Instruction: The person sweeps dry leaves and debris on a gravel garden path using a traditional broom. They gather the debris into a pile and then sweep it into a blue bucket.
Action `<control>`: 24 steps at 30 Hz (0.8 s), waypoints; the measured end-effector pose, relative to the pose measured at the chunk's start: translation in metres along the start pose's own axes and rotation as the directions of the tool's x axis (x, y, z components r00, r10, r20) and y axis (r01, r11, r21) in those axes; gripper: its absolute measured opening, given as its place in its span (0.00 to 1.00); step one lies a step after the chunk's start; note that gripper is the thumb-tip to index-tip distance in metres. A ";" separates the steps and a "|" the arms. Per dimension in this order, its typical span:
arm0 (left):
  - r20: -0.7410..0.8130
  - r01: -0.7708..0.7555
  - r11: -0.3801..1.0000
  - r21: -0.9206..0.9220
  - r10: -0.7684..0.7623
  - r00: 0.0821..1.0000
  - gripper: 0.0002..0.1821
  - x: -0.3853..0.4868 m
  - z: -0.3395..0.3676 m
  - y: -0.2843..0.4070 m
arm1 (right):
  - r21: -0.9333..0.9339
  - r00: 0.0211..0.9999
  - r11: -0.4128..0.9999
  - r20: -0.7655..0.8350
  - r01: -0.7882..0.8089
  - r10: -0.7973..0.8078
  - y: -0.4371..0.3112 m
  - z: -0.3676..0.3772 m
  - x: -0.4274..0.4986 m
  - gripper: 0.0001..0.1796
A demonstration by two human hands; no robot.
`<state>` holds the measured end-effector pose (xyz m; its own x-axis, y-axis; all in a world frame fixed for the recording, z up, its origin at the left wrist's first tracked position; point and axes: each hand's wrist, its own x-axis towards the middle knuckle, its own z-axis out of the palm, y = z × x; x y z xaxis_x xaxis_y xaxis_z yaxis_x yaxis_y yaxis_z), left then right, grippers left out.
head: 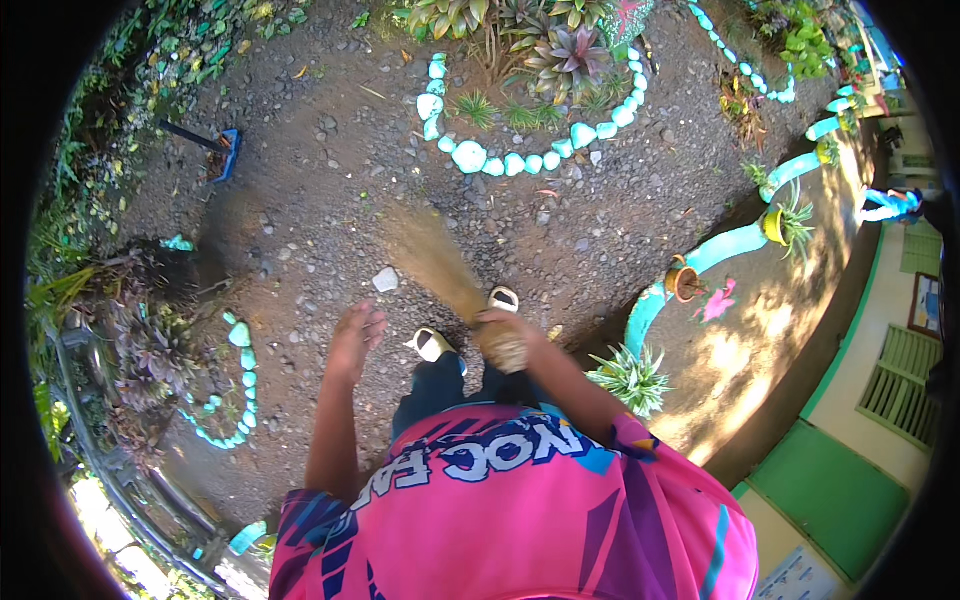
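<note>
My right hand (510, 330) grips a stick broom (450, 281) by its bound butt end. The bristles fan out over the gravelly soil (322, 217) ahead of my feet and look blurred. My left hand (358, 334) hangs in the air to the left, its fingers slightly apart and nothing in them. A pale stone (385, 280) lies on the ground just beyond that hand. Below are my light-coloured shoes, the left shoe (431, 345) and the right shoe (503, 299).
Turquoise-painted stones (514, 163) ring a plant bed ahead. A blue dustpan (228, 156) with a long dark handle stands at the far left. To the right, a low turquoise border (727, 247) carries potted plants beside a walkway. A person (891, 205) is far off at the right.
</note>
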<state>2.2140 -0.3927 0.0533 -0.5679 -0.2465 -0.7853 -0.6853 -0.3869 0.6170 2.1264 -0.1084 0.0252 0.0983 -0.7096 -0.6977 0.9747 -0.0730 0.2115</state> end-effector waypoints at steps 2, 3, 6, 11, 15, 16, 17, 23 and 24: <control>0.011 -0.018 1.000 0.018 0.018 1.000 0.20 -0.001 0.012 0.006 | -0.045 0.840 0.962 -0.478 0.268 -0.256 -0.024 -0.028 -0.039 0.12; 0.029 -0.041 0.999 0.017 0.040 0.999 0.20 0.000 0.017 0.008 | 0.187 0.945 0.938 -0.211 0.291 -0.251 -0.035 -0.048 -0.062 0.14; 0.022 -0.031 0.999 0.038 0.031 0.999 0.22 0.000 0.023 0.006 | -0.058 0.708 0.808 -0.447 0.587 -0.546 -0.045 -0.101 -0.105 0.17; 0.030 -0.031 0.997 0.064 0.029 0.999 0.23 0.007 0.033 -0.005 | -0.444 0.727 0.780 -0.333 0.442 -0.601 -0.005 -0.118 -0.104 0.16; 0.072 -0.014 0.987 0.160 0.003 0.997 0.21 0.019 0.066 0.001 | 0.121 0.928 0.923 -0.134 0.365 -0.349 0.016 -0.078 -0.080 0.15; 0.063 -0.014 0.981 0.194 0.002 0.998 0.21 0.022 0.076 0.004 | 0.273 0.937 0.900 -0.017 0.339 -0.348 0.014 -0.070 -0.078 0.15; 0.108 -0.023 0.984 0.175 0.004 0.994 0.20 0.024 0.087 0.007 | 0.333 0.916 0.896 0.170 0.294 -0.364 0.007 -0.065 -0.077 0.15; 0.203 -0.126 0.984 0.126 0.099 0.974 0.20 0.025 0.121 0.032 | 0.140 0.920 0.916 -0.171 0.376 -0.351 -0.064 -0.109 -0.120 0.11; 0.193 -0.101 0.986 0.130 0.075 0.978 0.20 0.024 0.120 0.033 | 0.123 0.833 0.860 -0.349 0.495 -0.430 -0.073 -0.121 -0.126 0.12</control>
<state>2.1225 -0.3046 0.0608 -0.6949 -0.0983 -0.7123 -0.6778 -0.2411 0.6946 2.0677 0.0716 0.0149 -0.2669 -0.3152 -0.9107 0.8620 -0.5007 -0.0793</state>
